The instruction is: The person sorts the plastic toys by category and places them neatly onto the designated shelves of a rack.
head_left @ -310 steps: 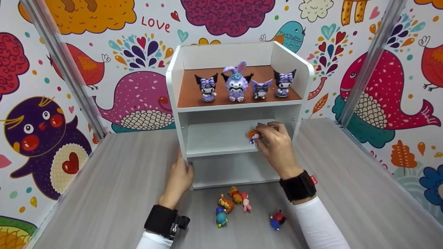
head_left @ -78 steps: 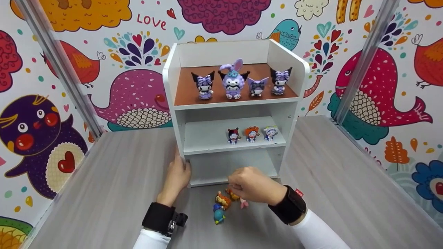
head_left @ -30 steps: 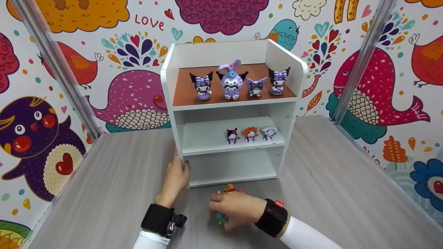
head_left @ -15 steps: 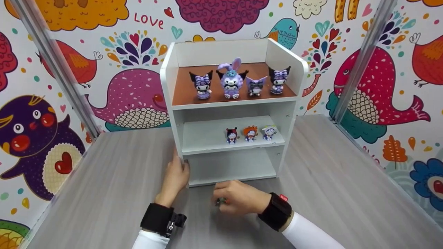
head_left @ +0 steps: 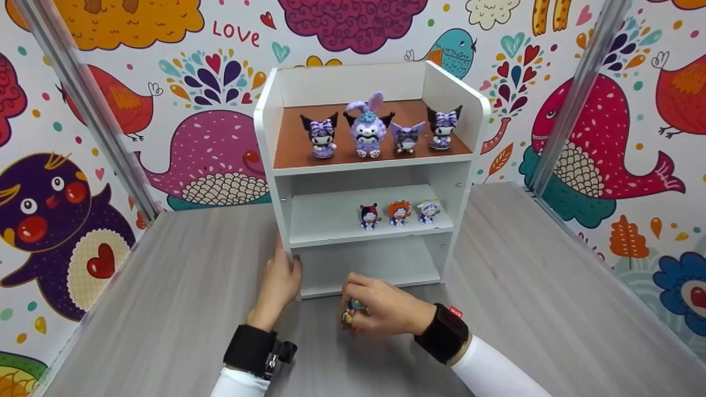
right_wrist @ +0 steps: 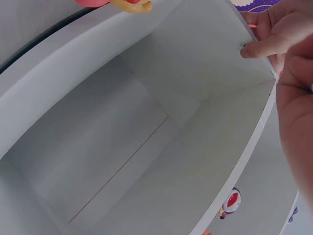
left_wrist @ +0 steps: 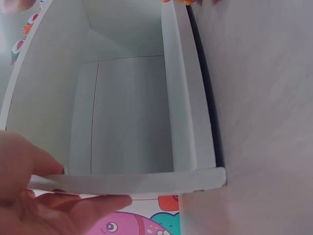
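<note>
My left hand [head_left: 281,284] grips the left side panel of a white shelf unit [head_left: 353,85]; in the left wrist view, the thumb is inside and the fingers outside the panel [left_wrist: 132,182]. Before the lowest shelf, low over the tabletop, my right hand [head_left: 386,306] pinches a small blue-green figurine [head_left: 357,304], mostly covered by the fingers. Just under it shows an orange-yellow figurine [head_left: 348,316], partly hidden by the hand. In the right wrist view, a red piece and a yellow piece [right_wrist: 131,6] of toys lie by the unit's bottom edge.
Several purple-and-black figurines [head_left: 368,135] stand on the brown top shelf. Three small figurines in animal hoods [head_left: 399,214] sit toward the right of the middle shelf. Grey wood-look tabletop [head_left: 551,309] surrounds the unit, with patterned walls [head_left: 220,154] behind.
Over the last second my right hand has moved from the loose figurines toward the shelf front, bringing the blue-green figurine along. Earlier, the red-and-blue figurine went onto the middle shelf. My left hand stays put.
</note>
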A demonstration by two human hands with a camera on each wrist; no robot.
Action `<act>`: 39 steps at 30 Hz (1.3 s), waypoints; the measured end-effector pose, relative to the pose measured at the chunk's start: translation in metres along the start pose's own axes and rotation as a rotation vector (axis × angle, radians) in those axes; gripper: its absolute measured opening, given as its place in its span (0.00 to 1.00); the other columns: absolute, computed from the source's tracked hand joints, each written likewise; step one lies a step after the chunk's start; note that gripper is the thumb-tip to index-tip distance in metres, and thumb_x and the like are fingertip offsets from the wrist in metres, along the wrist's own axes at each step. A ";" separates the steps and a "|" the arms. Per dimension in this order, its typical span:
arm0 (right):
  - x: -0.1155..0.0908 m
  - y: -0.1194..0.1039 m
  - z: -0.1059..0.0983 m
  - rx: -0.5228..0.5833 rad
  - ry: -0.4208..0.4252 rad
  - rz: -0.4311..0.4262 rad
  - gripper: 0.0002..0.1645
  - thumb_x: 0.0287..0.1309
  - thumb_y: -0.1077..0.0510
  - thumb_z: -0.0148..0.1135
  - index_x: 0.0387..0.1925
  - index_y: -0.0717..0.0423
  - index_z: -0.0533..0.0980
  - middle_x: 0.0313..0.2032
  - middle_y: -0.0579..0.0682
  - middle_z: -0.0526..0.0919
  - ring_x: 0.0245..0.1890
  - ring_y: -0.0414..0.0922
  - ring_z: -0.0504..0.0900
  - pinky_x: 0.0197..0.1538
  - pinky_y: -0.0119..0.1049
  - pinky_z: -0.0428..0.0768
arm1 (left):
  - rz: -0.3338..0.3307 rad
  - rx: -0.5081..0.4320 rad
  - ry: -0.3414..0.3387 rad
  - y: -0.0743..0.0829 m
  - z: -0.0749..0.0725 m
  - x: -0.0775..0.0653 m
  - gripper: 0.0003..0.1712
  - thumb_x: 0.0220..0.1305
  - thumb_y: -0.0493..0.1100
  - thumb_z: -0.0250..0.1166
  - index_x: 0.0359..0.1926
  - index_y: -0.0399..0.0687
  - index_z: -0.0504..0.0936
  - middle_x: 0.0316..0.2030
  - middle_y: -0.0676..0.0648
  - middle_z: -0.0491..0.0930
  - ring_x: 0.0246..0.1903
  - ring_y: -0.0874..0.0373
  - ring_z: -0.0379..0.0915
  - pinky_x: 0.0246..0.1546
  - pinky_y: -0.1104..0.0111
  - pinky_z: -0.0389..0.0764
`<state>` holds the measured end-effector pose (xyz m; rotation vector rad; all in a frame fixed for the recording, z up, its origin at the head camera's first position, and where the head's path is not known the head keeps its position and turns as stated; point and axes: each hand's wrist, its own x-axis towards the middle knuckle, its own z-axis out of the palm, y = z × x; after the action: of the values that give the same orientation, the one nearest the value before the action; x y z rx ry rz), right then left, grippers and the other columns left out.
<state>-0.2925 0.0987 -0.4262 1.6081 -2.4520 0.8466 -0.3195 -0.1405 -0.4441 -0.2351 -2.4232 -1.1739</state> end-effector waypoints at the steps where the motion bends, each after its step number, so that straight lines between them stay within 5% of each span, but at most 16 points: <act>1: -0.001 -0.001 -0.002 0.022 -0.007 0.025 0.13 0.55 0.68 0.59 0.44 0.57 0.76 0.41 0.48 0.78 0.34 0.32 0.72 0.37 0.20 0.72 | -0.001 -0.001 0.001 0.000 0.001 0.000 0.38 0.66 0.27 0.51 0.74 0.30 0.50 0.23 0.34 0.79 0.19 0.54 0.72 0.21 0.63 0.71; 7: -0.001 -0.003 -0.017 0.146 0.040 0.076 0.21 0.55 0.70 0.60 0.50 0.59 0.68 0.39 0.53 0.84 0.28 0.32 0.77 0.30 0.24 0.79 | 0.002 -0.013 0.016 -0.001 0.003 -0.001 0.38 0.66 0.27 0.52 0.75 0.32 0.50 0.41 0.22 0.81 0.31 0.39 0.83 0.26 0.54 0.79; 15: 0.000 -0.002 -0.040 0.027 0.318 -0.049 0.17 0.59 0.68 0.67 0.50 0.59 0.77 0.48 0.54 0.79 0.42 0.44 0.81 0.41 0.32 0.83 | 0.012 -0.009 0.005 0.000 0.002 0.001 0.38 0.66 0.27 0.52 0.75 0.30 0.51 0.48 0.19 0.79 0.34 0.37 0.84 0.30 0.51 0.80; 21: 0.016 -0.001 -0.065 -0.077 0.441 0.004 0.19 0.60 0.64 0.68 0.53 0.61 0.79 0.47 0.54 0.83 0.40 0.43 0.82 0.40 0.34 0.84 | -0.024 0.011 -0.009 0.002 -0.001 0.001 0.39 0.66 0.27 0.52 0.75 0.30 0.49 0.31 0.27 0.82 0.24 0.46 0.80 0.26 0.55 0.77; 28: 0.041 -0.004 -0.088 -0.221 0.471 0.092 0.13 0.61 0.59 0.69 0.47 0.58 0.81 0.43 0.52 0.87 0.44 0.47 0.82 0.50 0.43 0.79 | -0.003 0.016 0.000 0.000 0.003 -0.003 0.39 0.66 0.27 0.52 0.75 0.32 0.50 0.53 0.19 0.76 0.42 0.31 0.83 0.37 0.45 0.81; 33: 0.055 -0.005 -0.092 -0.260 0.455 0.154 0.13 0.57 0.60 0.72 0.44 0.56 0.82 0.41 0.52 0.88 0.44 0.51 0.82 0.51 0.48 0.77 | 0.003 0.018 0.006 -0.001 0.004 -0.004 0.38 0.66 0.27 0.53 0.74 0.31 0.51 0.48 0.18 0.78 0.37 0.32 0.83 0.33 0.46 0.81; 39: 0.071 -0.001 -0.091 -0.318 0.475 0.173 0.15 0.52 0.55 0.76 0.42 0.55 0.85 0.39 0.51 0.90 0.39 0.51 0.84 0.49 0.49 0.77 | -0.007 0.008 0.010 -0.001 0.001 -0.002 0.37 0.67 0.28 0.53 0.75 0.33 0.51 0.31 0.26 0.82 0.25 0.45 0.80 0.26 0.55 0.78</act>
<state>-0.3426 0.0854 -0.3230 0.9688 -2.2545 0.7103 -0.3184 -0.1406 -0.4462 -0.2183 -2.4210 -1.1659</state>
